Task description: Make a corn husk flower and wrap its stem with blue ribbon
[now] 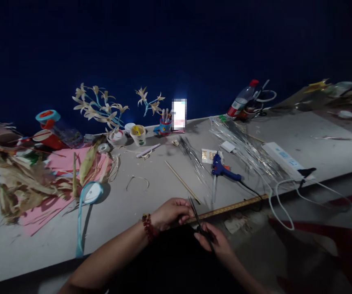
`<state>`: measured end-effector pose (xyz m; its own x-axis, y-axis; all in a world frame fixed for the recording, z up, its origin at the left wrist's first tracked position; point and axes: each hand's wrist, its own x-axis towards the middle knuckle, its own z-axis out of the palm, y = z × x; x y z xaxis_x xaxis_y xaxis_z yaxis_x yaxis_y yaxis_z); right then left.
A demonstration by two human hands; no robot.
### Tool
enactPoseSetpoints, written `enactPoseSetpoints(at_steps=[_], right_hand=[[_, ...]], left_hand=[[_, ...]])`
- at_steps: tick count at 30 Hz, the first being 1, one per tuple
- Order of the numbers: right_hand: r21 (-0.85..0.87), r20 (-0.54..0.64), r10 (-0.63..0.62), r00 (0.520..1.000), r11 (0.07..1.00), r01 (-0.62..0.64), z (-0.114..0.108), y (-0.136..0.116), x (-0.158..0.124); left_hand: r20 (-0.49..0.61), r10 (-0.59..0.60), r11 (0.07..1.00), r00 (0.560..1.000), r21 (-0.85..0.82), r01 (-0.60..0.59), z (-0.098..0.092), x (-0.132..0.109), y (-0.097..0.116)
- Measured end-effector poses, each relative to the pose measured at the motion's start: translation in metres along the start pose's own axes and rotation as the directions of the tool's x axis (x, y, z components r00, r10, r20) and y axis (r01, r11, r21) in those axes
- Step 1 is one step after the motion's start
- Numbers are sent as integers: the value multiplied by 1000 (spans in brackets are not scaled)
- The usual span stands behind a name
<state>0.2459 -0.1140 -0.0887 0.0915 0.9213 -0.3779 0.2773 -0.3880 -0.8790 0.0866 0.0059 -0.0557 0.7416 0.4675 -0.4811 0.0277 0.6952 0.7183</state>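
Observation:
My left hand (172, 213) is at the table's front edge, fingers curled in a pinch on something too small to make out. A red bead bracelet (148, 227) sits on that wrist. My right hand (215, 244) is closed on black scissors (198, 221), whose blades point up toward my left fingertips. A thin wooden stick (182, 181) lies just beyond my left hand. To the right of the stick lies a blue glue gun (223, 171), its cord running off the table edge.
Dried husks (22, 179) and pink paper (71, 161) lie at the left by a pale blue ribbon spool (91, 192). Husk flowers (99, 107), cups and a lit phone (179, 114) stand at the back. Clear wrappers (246, 147), a power strip (283, 157) and a bottle (242, 99) are right.

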Motion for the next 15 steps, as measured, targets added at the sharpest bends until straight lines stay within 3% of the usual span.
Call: enactPoseSetpoints(at_steps=[8,15], right_hand=[[-163,56,-60,997,984,69,0,-9,11],[-198,79,-98,992,974,112,6,-18,14]], left_hand=[[-29,4,1000,1000,15,-3,-9,-9,9],[-34,26,999,999,24,-25,-15,-18,9]])
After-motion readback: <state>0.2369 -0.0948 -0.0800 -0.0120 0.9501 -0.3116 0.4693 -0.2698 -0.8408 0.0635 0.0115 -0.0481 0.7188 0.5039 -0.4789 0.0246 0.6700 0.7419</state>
